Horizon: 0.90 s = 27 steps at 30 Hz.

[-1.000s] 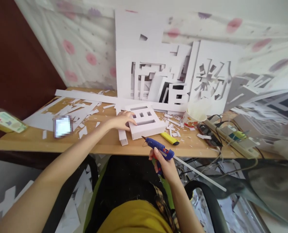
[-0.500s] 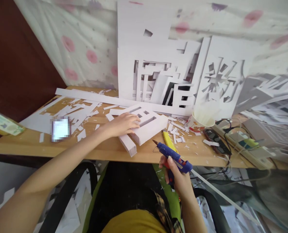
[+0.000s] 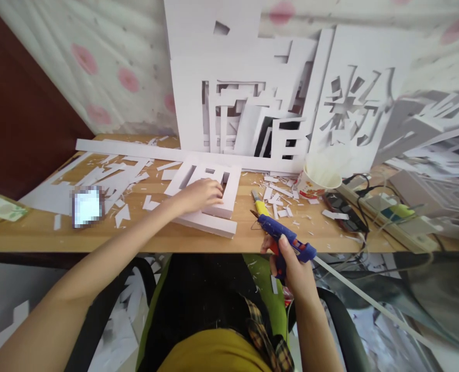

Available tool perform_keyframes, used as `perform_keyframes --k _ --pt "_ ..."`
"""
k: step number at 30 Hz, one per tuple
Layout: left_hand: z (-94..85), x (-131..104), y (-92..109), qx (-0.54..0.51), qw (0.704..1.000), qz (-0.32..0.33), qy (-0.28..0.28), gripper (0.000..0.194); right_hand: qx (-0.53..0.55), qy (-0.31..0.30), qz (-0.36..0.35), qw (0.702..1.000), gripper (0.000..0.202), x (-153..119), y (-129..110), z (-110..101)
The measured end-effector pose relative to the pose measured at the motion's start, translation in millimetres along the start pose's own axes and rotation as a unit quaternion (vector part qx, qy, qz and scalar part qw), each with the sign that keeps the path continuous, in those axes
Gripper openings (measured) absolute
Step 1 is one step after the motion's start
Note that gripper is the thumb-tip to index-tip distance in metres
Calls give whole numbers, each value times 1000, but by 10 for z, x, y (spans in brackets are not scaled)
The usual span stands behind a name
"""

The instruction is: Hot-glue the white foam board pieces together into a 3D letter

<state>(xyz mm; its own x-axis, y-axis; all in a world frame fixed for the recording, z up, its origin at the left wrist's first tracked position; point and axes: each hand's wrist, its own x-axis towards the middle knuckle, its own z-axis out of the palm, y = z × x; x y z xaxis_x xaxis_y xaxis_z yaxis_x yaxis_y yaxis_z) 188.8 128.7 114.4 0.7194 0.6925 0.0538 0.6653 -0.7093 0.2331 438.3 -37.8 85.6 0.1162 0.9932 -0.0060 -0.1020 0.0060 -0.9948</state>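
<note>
A thick white foam character [image 3: 232, 192] with cut-out openings lies on the wooden table. My left hand [image 3: 201, 195] rests across it, fingers bent and gripping around an opening. The strip along its front lies close to the table edge. My right hand [image 3: 293, 266] is wrapped around a blue glue gun [image 3: 281, 231], held to the right of the character. The gun's tip points up and left, near a yellow cutter [image 3: 262, 207], and a long white glue stick trails from its back.
White offcuts [image 3: 279, 199] and a blurred bright screen [image 3: 87, 206] are on the table [image 3: 39, 238]. Cut-out sheets [image 3: 190, 116] stand behind. A paper cup [image 3: 316, 182], a dark device [image 3: 345, 211] and a power strip with cables [image 3: 392, 225] are on the right.
The foam character has turned under my left hand, so its front strip now lies more along the table edge. My right hand and the glue gun appear slightly further right; the view has shifted.
</note>
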Motion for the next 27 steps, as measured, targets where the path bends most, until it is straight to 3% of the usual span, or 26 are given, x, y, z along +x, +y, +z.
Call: perform_keyframes --k 3,6,10,12,15,20,24,27 --pt "-114 -191 -181 -58 995 -46 72 35 -27 -5 -8 1000 44 69 0 -71" --pt "-248 -299 -289 -86 987 -86 106 35 -26 -16 -9 999 45 139 7 -73" --pt "-337 37 -263 -108 984 -84 113 32 -62 -31 0 998 48 153 8 -7" --pt "-315 336 -179 -99 987 -90 88 35 -94 -40 7 995 49 109 17 17" --pt "-223 723 7 9 987 -161 7 52 -112 -42 17 993 50 26 53 50" --pt "-162 1030 266 111 969 -212 -59 69 -181 -56 -8 982 47 75 42 158" --pt "-243 1138 382 166 942 -248 -156 74 -313 -128 -118 934 43 329 -118 190" --pt "-258 1194 415 129 926 -278 -223 68 -373 -201 -178 888 45 532 -258 149"
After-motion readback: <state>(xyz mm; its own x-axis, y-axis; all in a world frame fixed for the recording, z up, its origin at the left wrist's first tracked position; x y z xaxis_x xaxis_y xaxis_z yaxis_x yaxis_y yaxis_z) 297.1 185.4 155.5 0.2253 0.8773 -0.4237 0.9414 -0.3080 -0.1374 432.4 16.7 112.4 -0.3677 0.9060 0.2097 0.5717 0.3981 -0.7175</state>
